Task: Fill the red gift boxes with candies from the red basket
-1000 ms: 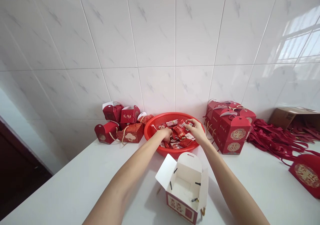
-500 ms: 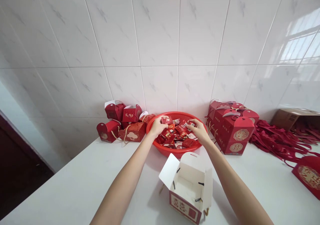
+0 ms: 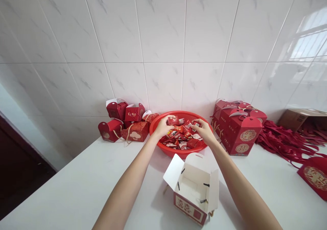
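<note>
A red plastic basket (image 3: pixel 171 152) full of small red-wrapped candies (image 3: pixel 187 134) stands by the wall. Over its left side, my left hand (image 3: pixel 163 127) pinches a red candy packet (image 3: pixel 173 121) between thumb and fingers. At the basket's right side, my right hand (image 3: pixel 204 130) has its fingertips closed on a small red-and-white candy packet (image 3: pixel 196 124). Between my forearms, nearer to me, an open gift box (image 3: pixel 193 185) stands with its flaps spread, showing a white inside and dark cord ends.
Closed red gift boxes (image 3: pixel 111 129) are piled left of the basket, and more stacked gift boxes (image 3: pixel 246 134) stand to its right. Farther right lie a heap of dark red straps (image 3: pixel 277 141), a cardboard box (image 3: pixel 293 121) and a red bag (image 3: pixel 315 175). A tiled wall (image 3: pixel 163 83) backs the white table (image 3: pixel 84 179).
The view has shifted slightly. Both hands stay at the basket with only small finger movements, and the packet in my left hand shows a little more clearly.
</note>
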The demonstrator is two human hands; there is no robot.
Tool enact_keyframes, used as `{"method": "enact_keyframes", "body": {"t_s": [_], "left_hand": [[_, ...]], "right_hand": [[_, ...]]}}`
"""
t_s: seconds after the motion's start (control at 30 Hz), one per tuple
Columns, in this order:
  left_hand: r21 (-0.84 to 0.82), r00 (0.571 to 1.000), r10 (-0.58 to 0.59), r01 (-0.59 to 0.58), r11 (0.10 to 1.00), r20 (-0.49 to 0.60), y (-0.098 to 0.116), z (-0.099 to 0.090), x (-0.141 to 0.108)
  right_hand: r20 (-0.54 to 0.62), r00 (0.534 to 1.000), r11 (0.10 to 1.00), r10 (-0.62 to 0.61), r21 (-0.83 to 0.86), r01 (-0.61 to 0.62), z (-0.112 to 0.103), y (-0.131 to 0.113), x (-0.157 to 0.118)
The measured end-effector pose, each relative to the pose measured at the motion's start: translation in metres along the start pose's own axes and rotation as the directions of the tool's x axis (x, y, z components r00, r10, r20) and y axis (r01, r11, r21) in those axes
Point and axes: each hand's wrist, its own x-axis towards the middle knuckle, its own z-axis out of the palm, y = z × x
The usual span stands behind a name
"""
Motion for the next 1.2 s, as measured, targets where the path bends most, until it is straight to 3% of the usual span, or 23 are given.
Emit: {"method": "enact_keyframes", "body": {"t_s": [0.17,0.27,0.4,0.47,0.57,0.67,0.83,0.97,1.2], "left_hand": [[-0.006,1.0,0.006,-0.006,1.0,0.025,0.005,0.0,-0.004],[-0.016,0.998,0.058,-0.058,0.998,-0.023,0.011,0.0,-0.007],[0.053,0.99,0.098,-0.093,0.994,-0.103,0.018,0.001,-0.015],[0.041,0.979,0.15,-0.146,0.988,-0.137,0.018,0.003,-0.021],[-0.031,0.951,0.235,-0.246,0.969,-0.199,0.015,0.006,-0.028],[-0.083,0.943,0.268,-0.288,0.954,-0.195,0.012,0.009,-0.031],[-0.099,0.945,0.275,-0.295,0.95,-0.177,0.012,0.01,-0.034],[-0.135,0.954,0.239,-0.265,0.955,-0.181,0.011,0.009,-0.033],[-0.342,0.981,0.121,-0.167,0.925,-0.152,0.005,0.01,-0.03]], "right_hand": [[0.016,1.0,1.0,0.014,-0.003,-0.014,0.0,-0.002,-0.001],[0.016,1.0,1.0,0.015,-0.007,-0.015,0.0,-0.004,0.0],[0.008,0.998,0.978,-0.065,-0.196,0.065,0.0,-0.009,-0.002],[0.07,0.989,0.944,-0.127,-0.296,0.143,0.001,-0.013,-0.005],[0.205,0.973,0.924,-0.102,-0.342,0.169,0.003,-0.019,-0.01],[0.266,0.963,0.944,-0.041,-0.307,0.125,0.005,-0.022,-0.013],[0.291,0.956,0.98,-0.038,-0.178,0.093,0.009,-0.02,-0.014],[0.301,0.953,0.994,-0.033,-0.093,0.064,0.013,-0.016,-0.014],[0.279,0.96,0.995,-0.041,-0.074,0.064,0.004,-0.02,-0.013]]}}
